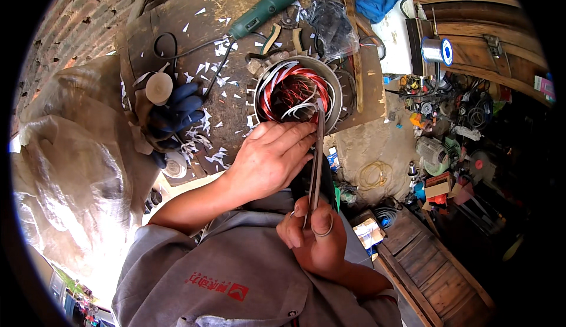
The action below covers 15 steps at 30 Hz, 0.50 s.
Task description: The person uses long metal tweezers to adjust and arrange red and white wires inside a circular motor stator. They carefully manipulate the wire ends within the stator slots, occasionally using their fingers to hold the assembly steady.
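Note:
A round metal motor stator [339,94] lies on the wooden bench, with red wire windings [321,78] and white sleeving inside its rim. Over its near edge lies my left hand [271,156], closed, its fingers together and their tips against the near windings; what exactly they pinch is hidden. My right hand [318,235], close to my body, is closed on long metal scissors [316,173], thumb and finger at the ring handles. The scissors point away from me, and their tips reach the stator's near rim beside my left fingertips.
A green power tool [265,11] with a black cord lies at the back of the bench. White paper scraps [221,81], dark blue gloves [183,109] and a white tape roll [159,88] are left. A clear plastic bag [333,26] lies behind the stator; a solder spool [436,51] stands right.

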Tool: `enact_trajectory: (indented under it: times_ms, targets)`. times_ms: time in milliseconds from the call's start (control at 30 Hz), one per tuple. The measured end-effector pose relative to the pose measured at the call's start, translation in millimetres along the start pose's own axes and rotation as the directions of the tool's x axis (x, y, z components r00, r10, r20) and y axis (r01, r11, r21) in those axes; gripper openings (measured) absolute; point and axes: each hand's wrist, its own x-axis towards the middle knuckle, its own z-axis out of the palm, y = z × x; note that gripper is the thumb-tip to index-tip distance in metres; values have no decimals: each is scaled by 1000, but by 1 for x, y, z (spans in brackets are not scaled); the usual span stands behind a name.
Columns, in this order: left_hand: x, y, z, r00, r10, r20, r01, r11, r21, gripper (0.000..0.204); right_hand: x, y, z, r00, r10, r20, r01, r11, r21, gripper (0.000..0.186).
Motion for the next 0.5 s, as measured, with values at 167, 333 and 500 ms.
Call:
enact_trajectory:
  times_ms: [167,333,500]
  targets:
    - [0,-1,0,1000,12,-8,-12,1000,-7,34,4,5,-7,999,-12,50,3,984,177,35]
    - [0,-2,0,999,26,-26,-26,1000,4,34,4,4,-5,1000,-3,14,0,985,175,31]
    - [-1,-3,0,999,36,-29,-36,999,8,34,7,-7,-2,1000,20,22,-21,998,52,34]
